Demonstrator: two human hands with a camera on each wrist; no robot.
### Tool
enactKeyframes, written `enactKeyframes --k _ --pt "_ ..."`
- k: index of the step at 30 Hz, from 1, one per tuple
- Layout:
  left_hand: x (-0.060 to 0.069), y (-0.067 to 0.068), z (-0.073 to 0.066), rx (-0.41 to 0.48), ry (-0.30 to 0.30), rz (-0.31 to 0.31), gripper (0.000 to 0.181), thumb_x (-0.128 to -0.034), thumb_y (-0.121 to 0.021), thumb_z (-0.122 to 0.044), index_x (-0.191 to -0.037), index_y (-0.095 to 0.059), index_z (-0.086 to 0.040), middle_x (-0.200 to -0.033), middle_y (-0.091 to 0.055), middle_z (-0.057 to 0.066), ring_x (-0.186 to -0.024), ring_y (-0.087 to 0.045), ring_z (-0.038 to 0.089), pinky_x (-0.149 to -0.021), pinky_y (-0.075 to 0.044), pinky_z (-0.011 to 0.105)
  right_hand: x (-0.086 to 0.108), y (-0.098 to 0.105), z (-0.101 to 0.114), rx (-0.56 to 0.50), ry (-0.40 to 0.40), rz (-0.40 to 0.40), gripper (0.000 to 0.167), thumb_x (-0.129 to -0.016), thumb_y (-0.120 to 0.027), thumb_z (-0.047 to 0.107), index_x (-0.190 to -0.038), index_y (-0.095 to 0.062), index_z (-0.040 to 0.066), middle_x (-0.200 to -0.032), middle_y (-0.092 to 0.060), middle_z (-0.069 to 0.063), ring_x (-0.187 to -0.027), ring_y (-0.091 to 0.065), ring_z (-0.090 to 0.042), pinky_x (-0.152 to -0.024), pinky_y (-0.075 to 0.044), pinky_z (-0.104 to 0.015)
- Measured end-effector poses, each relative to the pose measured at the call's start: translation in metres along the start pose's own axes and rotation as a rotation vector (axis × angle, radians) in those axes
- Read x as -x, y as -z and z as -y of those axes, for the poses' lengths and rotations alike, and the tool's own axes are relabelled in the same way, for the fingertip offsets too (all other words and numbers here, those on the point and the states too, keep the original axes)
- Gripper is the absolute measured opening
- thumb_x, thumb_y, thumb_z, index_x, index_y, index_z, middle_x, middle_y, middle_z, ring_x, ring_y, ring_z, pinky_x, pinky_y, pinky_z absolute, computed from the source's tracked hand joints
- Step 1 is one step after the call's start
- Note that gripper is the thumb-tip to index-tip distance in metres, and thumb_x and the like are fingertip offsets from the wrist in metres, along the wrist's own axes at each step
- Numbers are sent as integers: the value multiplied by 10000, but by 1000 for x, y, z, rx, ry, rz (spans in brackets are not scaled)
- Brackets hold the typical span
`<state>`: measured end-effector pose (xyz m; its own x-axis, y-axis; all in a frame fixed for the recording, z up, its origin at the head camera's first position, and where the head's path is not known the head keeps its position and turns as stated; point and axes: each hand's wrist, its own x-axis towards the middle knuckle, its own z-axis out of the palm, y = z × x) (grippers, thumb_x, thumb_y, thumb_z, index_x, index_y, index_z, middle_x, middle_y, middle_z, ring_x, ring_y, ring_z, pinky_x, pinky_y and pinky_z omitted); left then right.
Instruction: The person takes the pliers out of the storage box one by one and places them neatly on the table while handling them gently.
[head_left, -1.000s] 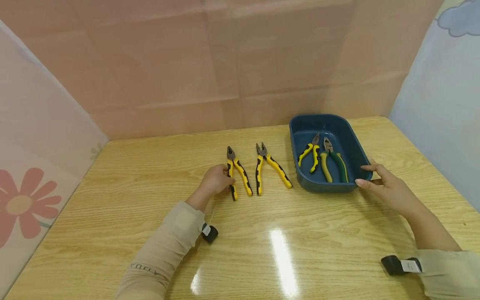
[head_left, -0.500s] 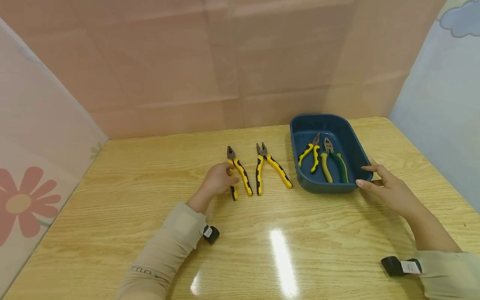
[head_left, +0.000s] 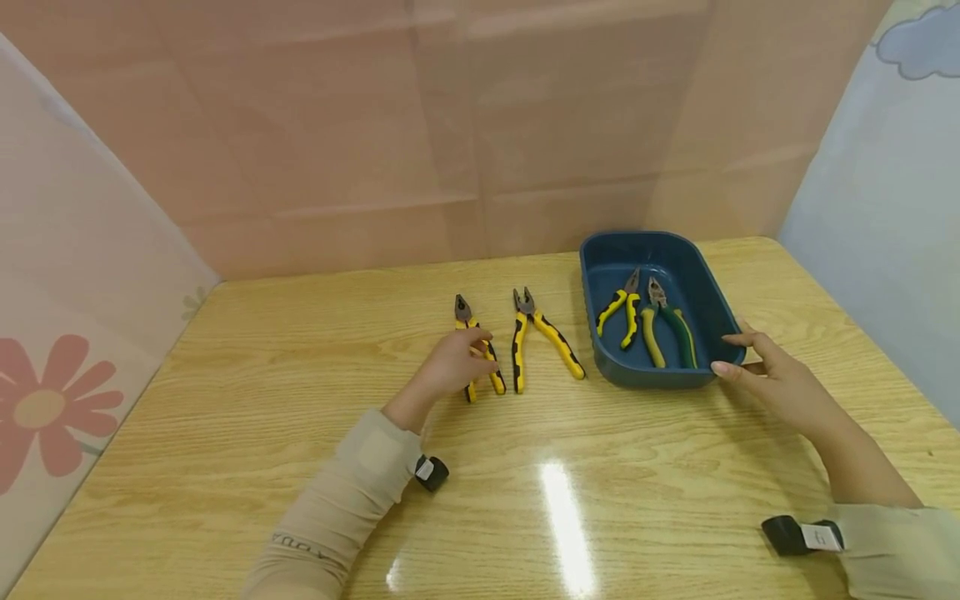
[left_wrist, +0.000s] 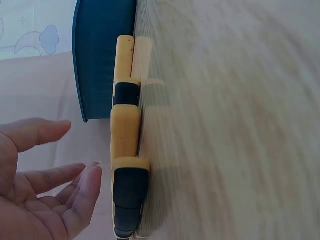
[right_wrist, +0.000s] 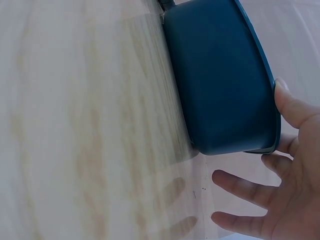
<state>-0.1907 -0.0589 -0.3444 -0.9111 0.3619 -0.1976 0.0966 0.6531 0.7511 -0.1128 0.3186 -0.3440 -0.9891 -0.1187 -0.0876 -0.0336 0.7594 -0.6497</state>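
My left hand hovers over the handles of the left pair of yellow-and-black pliers, partly hiding them. In the left wrist view, a gap separates its loosely bent fingers from a yellow-and-black handle. A second yellow-and-black pair of pliers lies just right of it, handles spread toward me. At the right, a dark blue plastic bin holds smaller yellow-and-black pliers and green-handled pliers. My right hand pinches the bin's near right corner between thumb and index finger; its other fingers stay off the bin.
The wooden table ends at a pink cloth backdrop behind the bin and pliers. Patterned walls stand at left and right. Bright light reflects off the table's front part.
My left hand has shifted rightward from the left pliers' left handle to over its right handle. The pliers have stayed in place. My right hand remains on the bin corner.
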Motion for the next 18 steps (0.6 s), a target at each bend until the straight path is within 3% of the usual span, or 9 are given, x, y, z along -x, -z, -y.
enactKeyframes --k 7,18 --pt "-3 -4 -4 35 -88 67 492 -818 -597 -157 -1255 -420 -17 -1125 -486 119 -953 -492 212 -718 -459 294 -2 1 1 19 -4 5 593 -909 -417 326 -1345 -187 -4 -1408 0 -207 -1029 -373 -467 -655 -397 -530" --pt "-3 -15 -21 84 -115 72 512 -820 -597 -183 -1278 -405 -57 -1175 -460 91 -982 -487 189 -698 -461 276 -1 2 2 8 20 0 572 -913 -422 298 -1333 -205 -24 -1408 25 -205 -1000 -401 -466 -627 -435 -475"
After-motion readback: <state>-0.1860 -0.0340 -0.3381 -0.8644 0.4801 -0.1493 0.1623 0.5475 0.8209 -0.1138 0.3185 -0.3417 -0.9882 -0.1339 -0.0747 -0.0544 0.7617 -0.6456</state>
